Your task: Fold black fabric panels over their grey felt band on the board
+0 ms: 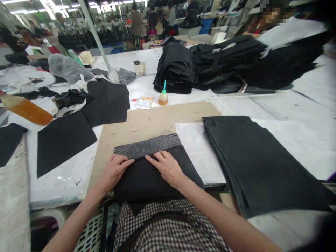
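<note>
A black fabric panel [157,175] lies in front of me, its near end hanging over the table edge. Along its far side runs a grey speckled strip [149,146]. My left hand [117,169] rests at the left end of the seam between strip and panel, fingers stretched out and pressing down. On the same seam, further right, my right hand [168,167] lies with its fingers spread. Both thumbs point inward along the edge, a short gap between them. Neither hand is wrapped round anything. The panel lies partly on a beige board [139,122].
At right, a stack of black panels [262,164] overhangs the table edge. Thick black bundles [210,63] stand behind. A small glue bottle [163,99] with a green nozzle is beyond the board. Left are loose black pieces [65,140] and an amber-filled bottle [28,110]. A person [258,26] is at far right.
</note>
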`<action>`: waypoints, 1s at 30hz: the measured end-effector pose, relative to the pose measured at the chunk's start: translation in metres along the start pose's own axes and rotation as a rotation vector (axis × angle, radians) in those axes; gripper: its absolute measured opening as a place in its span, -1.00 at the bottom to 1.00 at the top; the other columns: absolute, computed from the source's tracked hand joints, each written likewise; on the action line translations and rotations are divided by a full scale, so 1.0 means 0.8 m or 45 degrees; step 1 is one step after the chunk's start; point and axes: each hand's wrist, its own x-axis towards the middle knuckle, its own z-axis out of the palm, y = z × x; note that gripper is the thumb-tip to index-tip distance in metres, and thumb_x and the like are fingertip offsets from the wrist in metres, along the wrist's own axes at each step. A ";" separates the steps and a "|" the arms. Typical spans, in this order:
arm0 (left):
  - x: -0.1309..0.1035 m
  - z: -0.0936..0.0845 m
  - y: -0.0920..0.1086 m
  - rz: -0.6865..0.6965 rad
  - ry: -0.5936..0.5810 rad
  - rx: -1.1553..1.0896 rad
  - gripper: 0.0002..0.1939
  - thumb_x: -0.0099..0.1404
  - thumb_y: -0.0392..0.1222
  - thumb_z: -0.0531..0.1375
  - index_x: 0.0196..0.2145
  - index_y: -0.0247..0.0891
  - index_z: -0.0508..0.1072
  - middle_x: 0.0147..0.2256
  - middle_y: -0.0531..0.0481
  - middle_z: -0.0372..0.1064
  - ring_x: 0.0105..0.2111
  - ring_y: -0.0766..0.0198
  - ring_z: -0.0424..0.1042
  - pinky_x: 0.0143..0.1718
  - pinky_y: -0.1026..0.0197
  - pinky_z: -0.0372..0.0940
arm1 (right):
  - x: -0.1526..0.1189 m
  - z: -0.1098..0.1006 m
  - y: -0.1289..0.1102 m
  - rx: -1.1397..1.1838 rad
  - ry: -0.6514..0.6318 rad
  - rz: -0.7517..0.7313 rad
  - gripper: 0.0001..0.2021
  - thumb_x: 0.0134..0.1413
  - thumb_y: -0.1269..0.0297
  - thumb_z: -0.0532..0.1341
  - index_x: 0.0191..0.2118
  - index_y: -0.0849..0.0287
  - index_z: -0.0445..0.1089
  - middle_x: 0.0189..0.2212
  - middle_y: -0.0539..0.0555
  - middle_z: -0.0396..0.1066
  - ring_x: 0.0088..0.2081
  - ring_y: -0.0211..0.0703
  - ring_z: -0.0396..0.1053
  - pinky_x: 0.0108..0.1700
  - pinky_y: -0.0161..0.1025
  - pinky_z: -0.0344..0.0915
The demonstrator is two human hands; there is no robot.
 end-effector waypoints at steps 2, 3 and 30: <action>-0.003 -0.002 0.001 0.015 -0.013 0.059 -0.67 0.45 -0.33 0.04 0.08 -0.12 0.43 -0.13 -0.07 0.37 -0.16 0.17 0.29 0.00 -0.01 0.13 | 0.003 -0.003 -0.001 -0.029 -0.006 -0.005 -0.41 0.23 0.52 0.06 0.33 -0.01 0.13 -0.07 0.14 0.29 -0.02 0.01 0.17 0.04 -0.03 0.24; -0.003 -0.004 0.002 0.026 -0.025 0.097 -0.66 0.44 -0.34 0.04 0.08 -0.11 0.43 -0.13 -0.07 0.38 -0.16 0.17 0.29 0.01 -0.03 0.12 | 0.004 -0.004 -0.001 -0.041 -0.007 -0.008 -0.42 0.23 0.52 0.06 0.33 -0.02 0.15 -0.07 0.14 0.29 -0.02 0.02 0.18 0.03 -0.03 0.24; -0.047 -0.029 -0.029 0.088 -0.116 0.126 -0.61 0.43 -0.36 0.03 0.16 -0.21 0.35 -0.07 -0.14 0.39 -0.13 0.10 0.30 -0.02 -0.02 0.19 | 0.055 0.018 -0.071 0.075 0.011 -0.114 -0.53 0.30 0.46 0.04 0.28 0.08 0.22 -0.12 0.15 0.29 -0.05 -0.01 0.19 -0.01 -0.10 0.23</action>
